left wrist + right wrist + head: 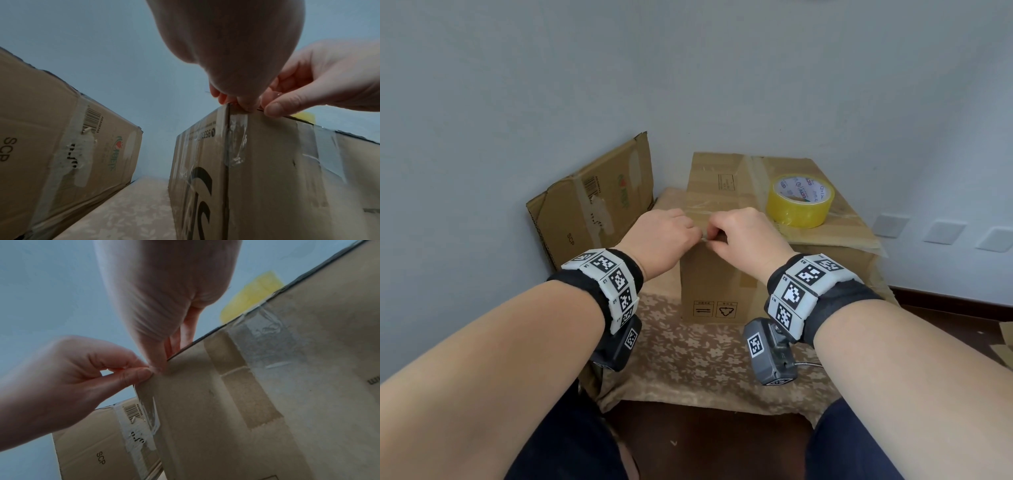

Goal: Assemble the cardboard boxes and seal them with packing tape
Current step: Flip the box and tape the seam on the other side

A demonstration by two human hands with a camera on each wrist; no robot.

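Left hand (661,240) and right hand (743,236) met at near top edge of assembled cardboard box (717,291) on cloth-covered surface (688,363); fingers (273,108) clamped together on clear tape end. Likely light, stiff board; clingy, tearable film. Tape roll (800,199) just beyond right fingers; flattened box (592,209) left, open room between.

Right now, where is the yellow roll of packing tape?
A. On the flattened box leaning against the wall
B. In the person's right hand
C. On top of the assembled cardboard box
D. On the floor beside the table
C: the yellow roll of packing tape rests on top of the assembled cardboard box, right of both hands, which pinch at the box's near top edge.
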